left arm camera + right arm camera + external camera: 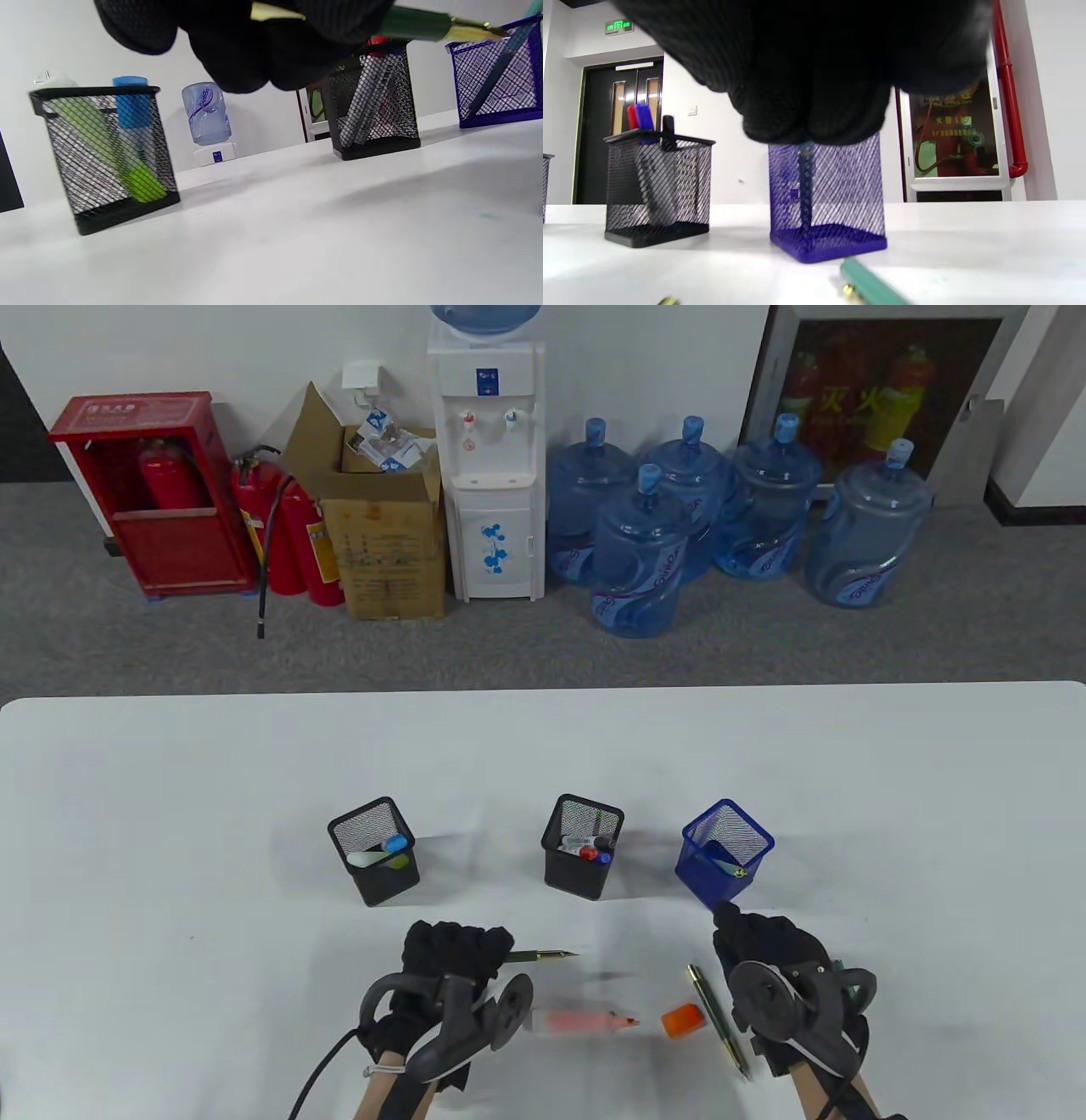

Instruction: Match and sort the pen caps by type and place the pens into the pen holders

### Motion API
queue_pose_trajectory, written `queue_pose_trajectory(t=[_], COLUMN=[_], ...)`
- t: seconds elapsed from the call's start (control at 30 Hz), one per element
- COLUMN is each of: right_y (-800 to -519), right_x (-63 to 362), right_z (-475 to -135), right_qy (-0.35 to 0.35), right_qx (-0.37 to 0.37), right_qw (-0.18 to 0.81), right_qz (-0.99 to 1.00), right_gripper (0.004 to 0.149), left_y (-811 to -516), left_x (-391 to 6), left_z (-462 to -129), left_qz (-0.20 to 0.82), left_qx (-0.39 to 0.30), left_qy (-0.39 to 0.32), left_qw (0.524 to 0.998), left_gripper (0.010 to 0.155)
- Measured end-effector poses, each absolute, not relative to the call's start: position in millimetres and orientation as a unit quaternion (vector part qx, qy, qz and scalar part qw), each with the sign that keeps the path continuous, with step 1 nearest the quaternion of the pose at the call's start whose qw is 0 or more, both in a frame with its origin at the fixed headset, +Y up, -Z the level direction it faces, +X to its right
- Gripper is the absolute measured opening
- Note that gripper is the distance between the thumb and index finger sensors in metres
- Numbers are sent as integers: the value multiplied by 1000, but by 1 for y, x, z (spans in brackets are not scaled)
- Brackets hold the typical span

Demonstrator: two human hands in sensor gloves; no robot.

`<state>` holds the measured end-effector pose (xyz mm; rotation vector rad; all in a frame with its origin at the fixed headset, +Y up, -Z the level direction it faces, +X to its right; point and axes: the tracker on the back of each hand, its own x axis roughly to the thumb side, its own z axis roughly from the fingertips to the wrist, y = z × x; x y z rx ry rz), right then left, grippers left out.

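My left hand (462,954) grips a green pen with a gold tip (543,957), held just above the table with the tip pointing right; the pen (424,24) pokes out from under the gloved fingers (254,51). My right hand (759,946) hovers in front of the blue mesh holder (727,853), fingers loosely curled with nothing visible in them. A second green and gold pen piece (718,1020) lies just left of it, also seen as the pen piece (869,284). An uncapped orange highlighter (585,1022) and its orange cap (681,1020) lie between my hands.
Three mesh holders stand in a row. The left black holder (373,853) has highlighters in it, the middle black holder (582,848) has markers, and the blue one has a pen. Bare white table (170,984) lies left and right of my hands.
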<state>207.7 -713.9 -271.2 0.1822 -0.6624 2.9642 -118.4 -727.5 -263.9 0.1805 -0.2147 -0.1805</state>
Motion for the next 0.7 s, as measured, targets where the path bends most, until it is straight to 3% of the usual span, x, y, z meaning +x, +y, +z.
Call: queue_pose_trajectory(t=[0.17,0.3,0.43,0.53,0.7], right_y=[-704,-705,-719,-728,-744], right_x=[226,237,231,221,207], right_z=[-280,-285,-293,-298,-308], right_qy=[-196,-145,-65,-50,-5], right_qx=[20,-1,-16,-25,-47], right_qw=[21,-71,-83,-91,-134], right_qz=[980,987,994,994,990], right_gripper=[44,50,58,67,66], left_y=[-724,-726,-727,-728,-730], left_x=[-140,-142,-139,-137,-137], left_z=[-262,-262,-262,-261,-261], left_qz=[-39,-34,-42,-42,-43], left_qx=[89,80,77,76,69], left_qy=[-91,-87,-92,-95,-96], left_qw=[991,992,992,992,992], left_gripper=[50,50,50,50,50])
